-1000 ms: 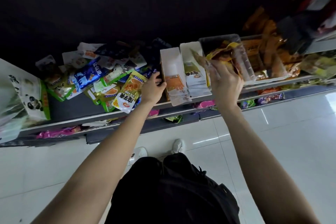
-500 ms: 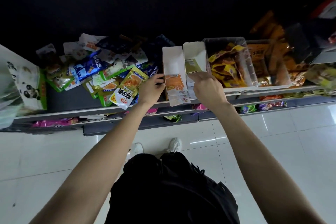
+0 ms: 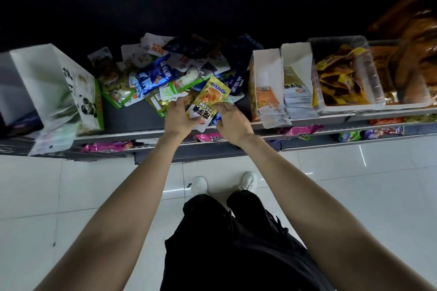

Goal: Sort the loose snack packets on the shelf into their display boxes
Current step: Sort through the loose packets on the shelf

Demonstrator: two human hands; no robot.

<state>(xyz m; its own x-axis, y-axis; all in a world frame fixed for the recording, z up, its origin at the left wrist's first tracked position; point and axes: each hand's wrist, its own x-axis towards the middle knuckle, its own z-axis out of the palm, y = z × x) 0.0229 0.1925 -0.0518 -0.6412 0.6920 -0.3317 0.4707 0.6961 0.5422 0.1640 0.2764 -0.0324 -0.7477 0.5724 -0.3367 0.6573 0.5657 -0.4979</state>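
Note:
A heap of loose snack packets (image 3: 160, 73) covers the middle of the shelf (image 3: 132, 120). On top at the front lies a gold packet (image 3: 210, 97) with an orange picture. My left hand (image 3: 179, 116) grips its lower left edge, fingers curled over it. Coming in from the right, my right hand (image 3: 233, 123) touches the packet's right edge with fairly straight fingers. To the right stand two white display boxes, one with orange packets (image 3: 267, 73) and one with gold-and-white packets (image 3: 295, 66).
A clear bin (image 3: 369, 71) of yellow packets stands at the right, with a further bin of orange packets behind it. A panda-printed box (image 3: 78, 92) stands at the shelf's left end. Pink packets (image 3: 106, 146) lie on the lower shelf. Below is a white tiled floor.
My right hand has left the gold-and-white display box and moved left to the gold packet. My left hand has closed on that packet's left edge.

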